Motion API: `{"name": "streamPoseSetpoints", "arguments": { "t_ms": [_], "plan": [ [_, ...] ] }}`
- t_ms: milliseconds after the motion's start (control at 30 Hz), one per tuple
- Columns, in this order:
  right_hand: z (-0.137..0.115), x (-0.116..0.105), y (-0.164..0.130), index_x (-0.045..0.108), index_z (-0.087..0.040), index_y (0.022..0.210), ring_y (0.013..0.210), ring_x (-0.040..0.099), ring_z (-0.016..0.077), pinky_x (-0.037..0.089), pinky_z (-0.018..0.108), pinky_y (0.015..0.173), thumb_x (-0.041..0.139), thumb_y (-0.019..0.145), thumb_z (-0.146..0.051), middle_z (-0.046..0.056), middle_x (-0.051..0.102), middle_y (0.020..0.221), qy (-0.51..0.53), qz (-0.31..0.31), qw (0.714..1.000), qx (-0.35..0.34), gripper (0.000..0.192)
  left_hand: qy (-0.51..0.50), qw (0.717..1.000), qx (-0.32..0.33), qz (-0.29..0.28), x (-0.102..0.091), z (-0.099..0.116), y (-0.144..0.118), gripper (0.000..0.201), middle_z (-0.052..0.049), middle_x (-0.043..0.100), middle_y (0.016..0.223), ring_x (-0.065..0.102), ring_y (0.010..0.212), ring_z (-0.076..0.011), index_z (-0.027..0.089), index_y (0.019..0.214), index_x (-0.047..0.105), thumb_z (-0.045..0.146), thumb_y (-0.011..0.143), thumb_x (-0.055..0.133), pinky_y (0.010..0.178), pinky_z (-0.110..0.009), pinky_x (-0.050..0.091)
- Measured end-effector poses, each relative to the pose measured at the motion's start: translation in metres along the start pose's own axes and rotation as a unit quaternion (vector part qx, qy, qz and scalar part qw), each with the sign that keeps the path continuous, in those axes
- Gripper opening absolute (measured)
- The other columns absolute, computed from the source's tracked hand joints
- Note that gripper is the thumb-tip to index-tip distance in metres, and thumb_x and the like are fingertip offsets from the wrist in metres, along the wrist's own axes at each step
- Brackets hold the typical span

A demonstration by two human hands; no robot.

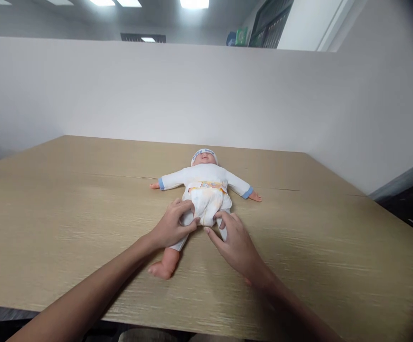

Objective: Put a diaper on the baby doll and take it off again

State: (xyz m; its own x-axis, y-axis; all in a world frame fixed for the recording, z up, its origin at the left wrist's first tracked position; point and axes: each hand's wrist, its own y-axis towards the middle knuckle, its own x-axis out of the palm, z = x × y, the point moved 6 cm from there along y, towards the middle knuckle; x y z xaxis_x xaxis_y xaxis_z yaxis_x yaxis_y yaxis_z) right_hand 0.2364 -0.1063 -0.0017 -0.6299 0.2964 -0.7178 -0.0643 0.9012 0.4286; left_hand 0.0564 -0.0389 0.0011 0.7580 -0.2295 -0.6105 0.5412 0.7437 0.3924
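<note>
A baby doll [206, 173] in white clothes with blue cuffs lies on its back, arms spread, a lettered white headband on its head. Around its hips is a white diaper [206, 204] with a printed, orange-edged waistband. My left hand [176, 222] rests at the diaper's left leg edge and the doll's thigh, thumb and fingers apart. At the other leg edge, my right hand [233, 240] touches with its fingertips, and a gap shows between thumb and forefinger. One bare doll foot [165, 266] shows below my left hand; the other leg is mostly hidden behind my right hand.
The doll lies on a wide wood-grain table [85, 204]. A pale partition wall [156, 95] rises behind the table's far edge and along the right. A dark object [409, 204] stands beyond the right edge.
</note>
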Motion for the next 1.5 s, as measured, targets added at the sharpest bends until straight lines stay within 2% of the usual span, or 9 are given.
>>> {"name": "streamPoseSetpoints", "arguments": {
  "t_ms": [133, 333, 467, 567, 733, 967, 1167, 1300, 1500],
  "plan": [
    [0.01, -0.003, 0.001, 0.06, -0.023, 0.103, 0.079, 0.06, 0.0248, 0.044, 0.035, 0.071, 0.066, 0.095, -0.029, 0.003, 0.065, 0.088, 0.009, 0.04, 0.998, 0.04, 0.011, -0.056, 0.997, -0.05, 0.031, 0.0, -0.013, 0.0, 0.017, 0.001, 0.059, 0.088, 0.052, 0.088, -0.0202, 0.021, 0.091, 0.058, 0.031, 0.092, 0.071, 0.079, -0.032, 0.04],
    [0.014, -0.011, 0.0, 0.061, -0.024, 0.103, 0.086, 0.067, 0.0275, 0.045, 0.039, 0.079, 0.072, 0.094, -0.032, 0.005, 0.078, 0.096, -0.01, 0.059, 0.996, 0.063, 0.016, -0.184, 0.976, -0.101, 0.057, 0.01, -0.035, -0.004, 0.035, 0.004, 0.057, 0.087, 0.052, 0.079, -0.015, 0.022, 0.098, 0.051, 0.039, 0.088, 0.08, 0.073, -0.027, 0.04],
    [0.01, -0.01, -0.001, 0.069, -0.026, 0.102, 0.095, 0.067, 0.0319, 0.045, 0.043, 0.083, 0.073, 0.096, -0.034, 0.005, 0.081, 0.098, -0.038, 0.044, 0.997, 0.05, 0.011, -0.212, 0.963, -0.135, 0.097, 0.012, -0.041, -0.01, 0.049, -0.004, 0.069, 0.109, 0.066, 0.097, -0.0196, 0.021, 0.108, 0.056, 0.045, 0.081, 0.089, 0.085, -0.031, 0.05],
    [0.004, -0.009, -0.001, 0.071, -0.026, 0.096, 0.094, 0.065, 0.0316, 0.045, 0.043, 0.082, 0.072, 0.097, -0.032, 0.006, 0.08, 0.099, -0.048, 0.031, 0.998, 0.026, 0.006, -0.201, 0.968, -0.131, 0.072, 0.011, -0.033, -0.01, 0.044, -0.007, 0.075, 0.116, 0.07, 0.106, -0.0244, 0.02, 0.111, 0.066, 0.047, 0.084, 0.088, 0.094, -0.036, 0.053],
    [0.0, -0.008, -0.001, 0.07, -0.025, 0.096, 0.095, 0.061, 0.0315, 0.045, 0.044, 0.086, 0.072, 0.098, -0.029, 0.006, 0.079, 0.103, -0.041, 0.02, 0.998, 0.033, 0.005, -0.152, 0.982, -0.113, 0.017, 0.004, -0.02, -0.005, 0.037, -0.006, 0.079, 0.102, 0.068, 0.099, -0.0279, 0.021, 0.101, 0.078, 0.057, 0.094, 0.075, 0.09, -0.04, 0.053],
    [0.001, -0.007, -0.006, 0.072, -0.025, 0.105, 0.101, 0.062, 0.0315, 0.049, 0.046, 0.091, 0.07, 0.099, -0.032, 0.007, 0.077, 0.109, 0.005, 0.037, 0.999, 0.033, 0.009, -0.269, 0.948, -0.171, -0.026, 0.007, -0.018, -0.005, 0.049, -0.01, 0.077, 0.112, 0.069, 0.102, -0.0291, 0.019, 0.117, 0.076, 0.062, 0.093, 0.074, 0.087, -0.041, 0.057],
    [0.019, -0.002, -0.004, 0.072, -0.026, 0.109, 0.102, 0.065, 0.0336, 0.052, 0.045, 0.084, 0.073, 0.094, -0.042, 0.008, 0.075, 0.102, 0.052, 0.024, 0.992, 0.116, 0.022, -0.317, 0.932, -0.172, -0.024, 0.01, -0.028, -0.005, 0.047, -0.011, 0.076, 0.116, 0.07, 0.111, -0.0297, 0.019, 0.118, 0.073, 0.057, 0.091, 0.081, 0.099, -0.044, 0.056],
    [0.023, -0.009, 0.001, 0.066, -0.026, 0.104, 0.098, 0.068, 0.0325, 0.049, 0.042, 0.082, 0.072, 0.094, -0.048, 0.006, 0.079, 0.097, 0.065, 0.022, 0.988, 0.136, 0.025, -0.349, 0.92, -0.177, -0.034, 0.013, -0.03, -0.003, 0.044, -0.013, 0.076, 0.121, 0.07, 0.118, -0.0307, 0.019, 0.114, 0.073, 0.055, 0.09, 0.083, 0.103, -0.045, 0.056],
    [0.018, -0.015, 0.003, 0.069, -0.027, 0.092, 0.089, 0.066, 0.0303, 0.044, 0.039, 0.078, 0.069, 0.097, -0.053, 0.004, 0.079, 0.09, 0.022, 0.003, 0.992, 0.127, 0.026, -0.297, 0.94, -0.162, -0.03, 0.009, -0.028, -0.002, 0.042, -0.012, 0.077, 0.121, 0.071, 0.112, -0.0294, 0.02, 0.116, 0.075, 0.054, 0.093, 0.079, 0.098, -0.043, 0.057]
  ]
}}
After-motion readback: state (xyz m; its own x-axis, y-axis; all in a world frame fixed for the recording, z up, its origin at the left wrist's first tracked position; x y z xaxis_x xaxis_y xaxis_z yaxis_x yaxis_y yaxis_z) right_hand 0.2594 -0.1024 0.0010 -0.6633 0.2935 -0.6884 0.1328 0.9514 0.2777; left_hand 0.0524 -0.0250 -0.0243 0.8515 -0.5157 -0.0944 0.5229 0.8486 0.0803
